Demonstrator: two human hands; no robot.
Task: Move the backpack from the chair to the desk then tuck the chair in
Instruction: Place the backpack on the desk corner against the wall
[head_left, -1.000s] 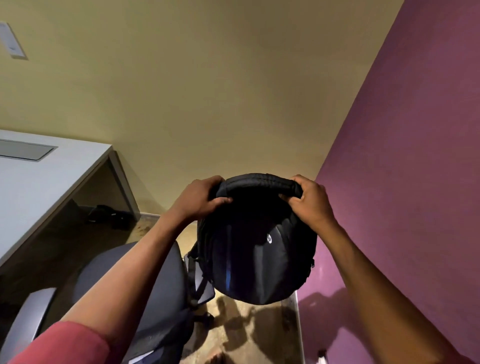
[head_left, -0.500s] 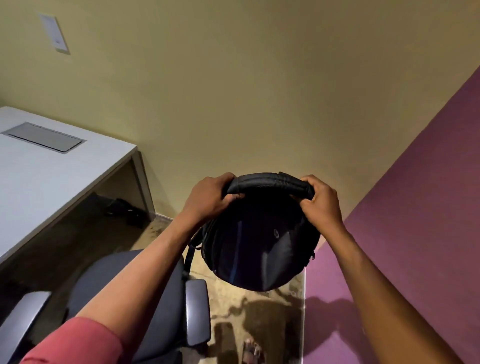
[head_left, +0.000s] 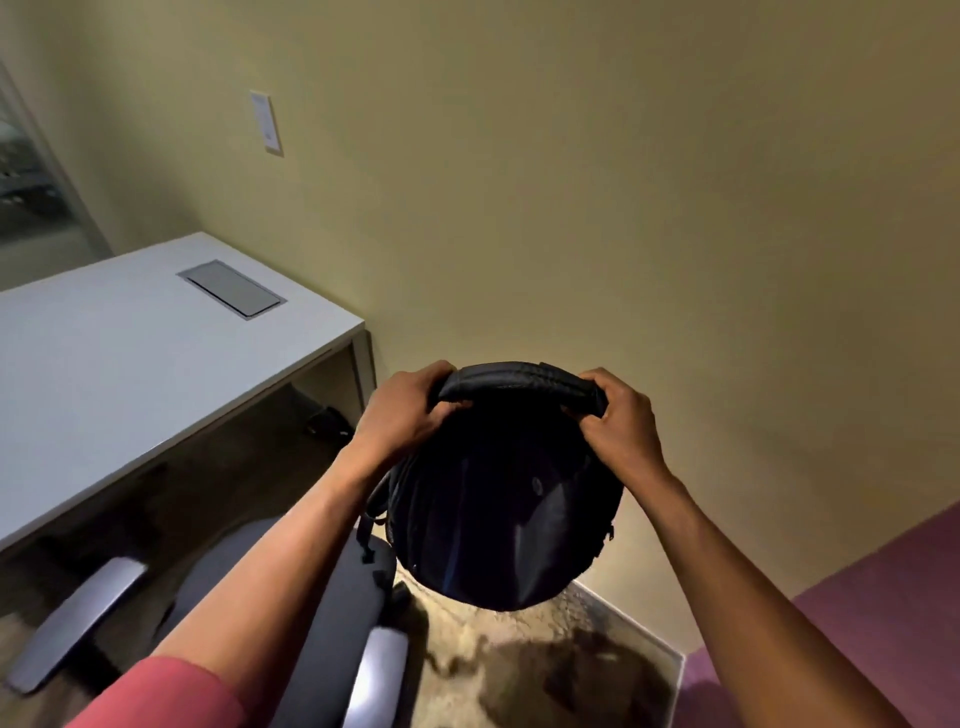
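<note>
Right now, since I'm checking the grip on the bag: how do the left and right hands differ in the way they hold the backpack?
The left hand grips the left end of the backpack's top; the right hand grips the right end. The left forearm crosses above the chair; the right forearm crosses in front of the wall. A red sleeve shows on the left arm only. Both hands are closed on the padded top edge, holding the bag in the air.

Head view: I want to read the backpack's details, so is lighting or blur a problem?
Head view: the backpack is dark, its front nearly black beyond faint sheen; both hands' grip is sharp, left hand, right hand; wide-angle bending curves the desk edge.
</note>
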